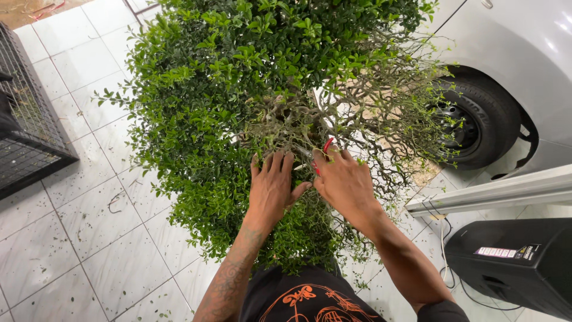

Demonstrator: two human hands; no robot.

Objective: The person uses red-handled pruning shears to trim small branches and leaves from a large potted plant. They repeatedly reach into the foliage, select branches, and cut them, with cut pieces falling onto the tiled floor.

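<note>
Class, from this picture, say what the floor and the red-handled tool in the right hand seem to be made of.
Floor: likely glazed ceramic tile, white and marbled, with glossy sheen and grout lines. Red-handled tool, gripped by the right hand: handles look plastic or plastic-coated, smooth bright red; the blades are hidden among twigs.

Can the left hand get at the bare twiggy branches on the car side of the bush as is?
Probably not directly. The left hand lies flat on the leafy side of the bush, and the right hand with red-handled cutters sits between it and the bare branches.
</note>
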